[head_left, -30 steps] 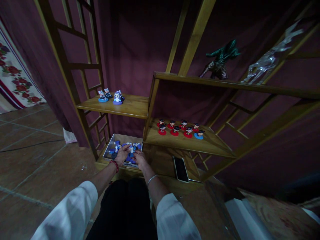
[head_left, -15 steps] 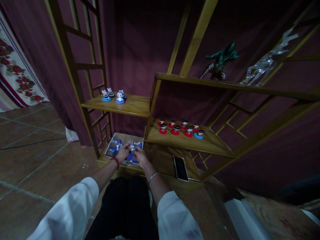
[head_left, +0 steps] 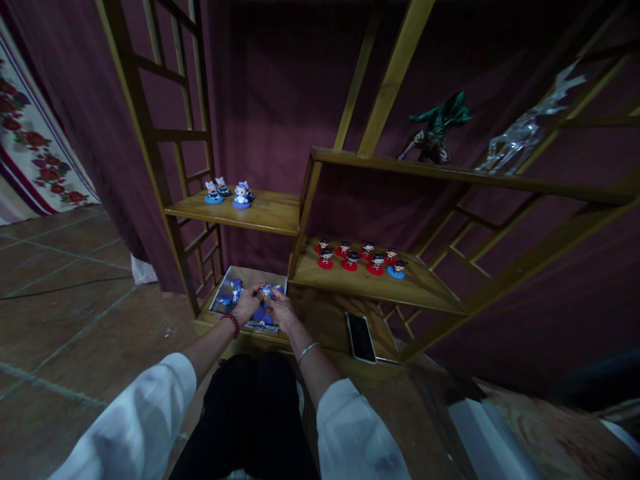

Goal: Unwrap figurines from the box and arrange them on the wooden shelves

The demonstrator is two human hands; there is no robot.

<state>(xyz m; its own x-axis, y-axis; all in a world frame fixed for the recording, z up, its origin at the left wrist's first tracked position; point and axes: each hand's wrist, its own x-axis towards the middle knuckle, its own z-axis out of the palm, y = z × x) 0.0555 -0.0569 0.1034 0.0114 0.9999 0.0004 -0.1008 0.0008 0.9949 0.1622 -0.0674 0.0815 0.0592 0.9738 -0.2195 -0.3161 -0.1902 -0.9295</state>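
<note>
Over a shallow open box (head_left: 220,291) on the lowest shelf, my left hand (head_left: 247,305) and my right hand (head_left: 283,309) meet with bent fingers around a small purple-and-white figurine (head_left: 267,291). Both sets of fingertips pinch it from either side. More purple and blue pieces (head_left: 234,291) lie in the box to the left of my hands, and purple pieces (head_left: 261,315) show below them. Part of the box's contents is hidden under my hands.
Small figurines (head_left: 242,195) stand on the upper left shelf (head_left: 270,212). Several red-based figurines (head_left: 349,261) and a blue-based one (head_left: 397,269) occupy the middle shelf. A phone (head_left: 361,337) lies at lower right. A green statue (head_left: 437,127) and a clear one (head_left: 525,133) stand above.
My fingers have shifted slightly around the figurine, which sits a little further right and higher in view. The camera view has moved slightly.
</note>
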